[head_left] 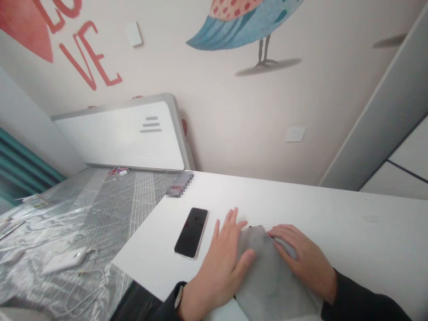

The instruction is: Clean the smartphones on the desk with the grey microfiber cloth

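1. A grey cloth (267, 276) is laid on the white table (334, 214), just right of the phone (191, 232), by the table's near edge.
2. The left hand (220, 261) is held flat, fingers spread, between the phone and the cloth, with its thumb resting on the cloth's left border.
3. The right hand (302, 258) is pressed flat on the cloth, fingers together, farther right of the phone.
4. The table's left edge is seen just left of the phone, with a power bank (65, 261) on the bed beyond it.
5. Bare tabletop is left open behind and far right of the phone.
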`<state>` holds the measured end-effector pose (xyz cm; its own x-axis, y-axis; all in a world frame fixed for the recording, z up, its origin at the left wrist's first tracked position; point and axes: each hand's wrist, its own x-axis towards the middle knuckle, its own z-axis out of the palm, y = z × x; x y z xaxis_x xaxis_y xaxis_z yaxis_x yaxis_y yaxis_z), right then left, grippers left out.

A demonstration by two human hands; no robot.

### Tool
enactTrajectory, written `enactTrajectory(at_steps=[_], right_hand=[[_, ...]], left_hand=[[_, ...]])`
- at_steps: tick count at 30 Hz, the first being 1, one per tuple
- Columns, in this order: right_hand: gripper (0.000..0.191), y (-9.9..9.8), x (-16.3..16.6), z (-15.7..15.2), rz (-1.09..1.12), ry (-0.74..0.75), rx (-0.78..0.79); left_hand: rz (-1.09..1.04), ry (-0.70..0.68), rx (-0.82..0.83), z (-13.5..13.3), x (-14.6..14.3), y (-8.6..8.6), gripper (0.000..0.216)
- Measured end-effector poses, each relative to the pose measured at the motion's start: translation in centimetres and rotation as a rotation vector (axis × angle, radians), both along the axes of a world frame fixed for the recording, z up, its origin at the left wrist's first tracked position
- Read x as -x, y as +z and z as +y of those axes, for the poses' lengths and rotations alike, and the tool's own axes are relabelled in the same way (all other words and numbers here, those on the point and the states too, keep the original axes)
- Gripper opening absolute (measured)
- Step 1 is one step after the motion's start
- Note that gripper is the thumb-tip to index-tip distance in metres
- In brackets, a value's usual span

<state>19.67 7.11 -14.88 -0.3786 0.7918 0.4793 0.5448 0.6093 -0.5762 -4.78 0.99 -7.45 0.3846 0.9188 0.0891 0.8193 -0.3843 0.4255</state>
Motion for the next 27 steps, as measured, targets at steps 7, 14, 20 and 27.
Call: enactTrajectory(at_steps=[7, 14, 20, 27], right_hand=[[0.035, -0.2, -0.5, 0.2, 0.098, -0.14, 0.043], [0.038, 0.4, -0.4, 0.2, 0.132, -0.12, -0.004], [0.04, 4.9, 1.8, 2.1, 0.227, -0.054, 0.213], [0.066, 6.8, 6.4, 5.7, 0.508, 0.121, 0.525]], left_hand=[[0.401, 0.535, -0.222, -2.8, 8.5, -3.9, 0.104], [0.384, 0.48, 0.114, -0.9, 10.4, -0.5, 0.077], [0.373, 0.332, 0.009, 3.0, 9.8, 0.2, 0.096], [0.308, 0.019, -0.232, 8.4, 5.9, 2.2, 0.071]])
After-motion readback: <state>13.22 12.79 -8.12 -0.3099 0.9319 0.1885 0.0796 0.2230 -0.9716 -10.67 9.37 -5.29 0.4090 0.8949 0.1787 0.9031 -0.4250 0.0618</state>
